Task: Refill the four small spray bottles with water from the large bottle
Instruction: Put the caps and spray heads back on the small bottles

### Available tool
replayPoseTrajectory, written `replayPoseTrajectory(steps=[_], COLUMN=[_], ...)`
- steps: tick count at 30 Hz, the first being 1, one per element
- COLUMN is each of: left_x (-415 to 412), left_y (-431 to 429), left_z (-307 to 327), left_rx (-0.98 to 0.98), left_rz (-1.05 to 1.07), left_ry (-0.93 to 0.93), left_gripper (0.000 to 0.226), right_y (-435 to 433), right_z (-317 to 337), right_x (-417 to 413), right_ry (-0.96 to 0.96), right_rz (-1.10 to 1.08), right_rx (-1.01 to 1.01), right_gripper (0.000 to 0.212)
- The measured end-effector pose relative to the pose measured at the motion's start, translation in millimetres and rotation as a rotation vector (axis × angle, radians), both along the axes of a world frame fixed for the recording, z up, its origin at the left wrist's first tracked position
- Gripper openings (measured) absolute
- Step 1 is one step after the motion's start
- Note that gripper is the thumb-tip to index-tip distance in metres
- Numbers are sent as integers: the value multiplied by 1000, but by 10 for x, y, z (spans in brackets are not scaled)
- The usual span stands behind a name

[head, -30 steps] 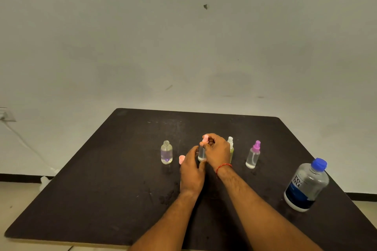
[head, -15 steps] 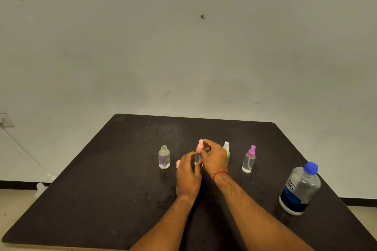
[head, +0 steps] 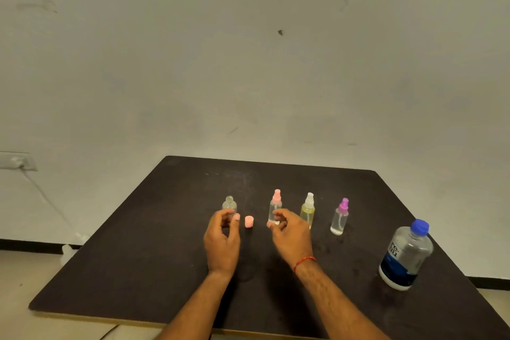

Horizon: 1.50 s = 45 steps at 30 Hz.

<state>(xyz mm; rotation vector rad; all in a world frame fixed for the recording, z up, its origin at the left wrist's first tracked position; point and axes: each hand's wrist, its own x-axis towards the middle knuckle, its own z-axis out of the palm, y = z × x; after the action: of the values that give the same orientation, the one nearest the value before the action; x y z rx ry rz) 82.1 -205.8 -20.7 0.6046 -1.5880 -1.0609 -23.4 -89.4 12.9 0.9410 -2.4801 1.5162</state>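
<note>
Small spray bottles stand in a row on the dark table (head: 138,257). At the left is an uncapped clear bottle (head: 229,204), with a loose pink cap (head: 249,221) to its right. Then come a bottle with a pink sprayer (head: 275,205), a yellowish bottle with a white sprayer (head: 308,209) and a bottle with a purple sprayer (head: 340,217). The large water bottle (head: 405,255) with a blue cap stands at the right. My left hand (head: 222,240) hovers in front of the uncapped bottle, fingers loosely curved, holding nothing. My right hand (head: 289,234) hovers just in front of the pink-sprayer bottle, also holding nothing.
A pale wall rises behind the table. A wall socket with a cable (head: 19,161) is at the far left, and a small white object (head: 69,250) lies on the floor by the table's left edge.
Both hands have let go of the pink-sprayer bottle, which now stands by itself. My left hand has moved left toward the uncapped bottle and my right hand has drawn back a little.
</note>
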Motion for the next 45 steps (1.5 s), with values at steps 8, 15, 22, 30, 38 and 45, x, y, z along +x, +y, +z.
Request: replayPoseTrajectory(steps=[8,15,22,30,38,45], left_x=[35,-145,-140,-121,-102,-112], left_y=[-505,-631,-622,-606,-565,-571], left_z=[-102,-146,-216,-217,-172,-182], left_rx=[157,136,68,41,39,19], left_rz=[-5,-103,-117,-180,-206,-212], left_ry=[-233,-388,-419,-412,-404,-429], left_gripper=[60,77,35,29,32,37], right_y=[-400,-633,-758,-788,-967,-936], right_z=[-81,-151,-157,284,239,171], right_x=[183,58,-25,191,104,88], right_ry=[45,118,195,50,-169,-191], right_rz=[108,138,175,52,200,216], right_rx=[268,404,439,-189,-280,-248], right_gripper=[33,47,17,15,24,16])
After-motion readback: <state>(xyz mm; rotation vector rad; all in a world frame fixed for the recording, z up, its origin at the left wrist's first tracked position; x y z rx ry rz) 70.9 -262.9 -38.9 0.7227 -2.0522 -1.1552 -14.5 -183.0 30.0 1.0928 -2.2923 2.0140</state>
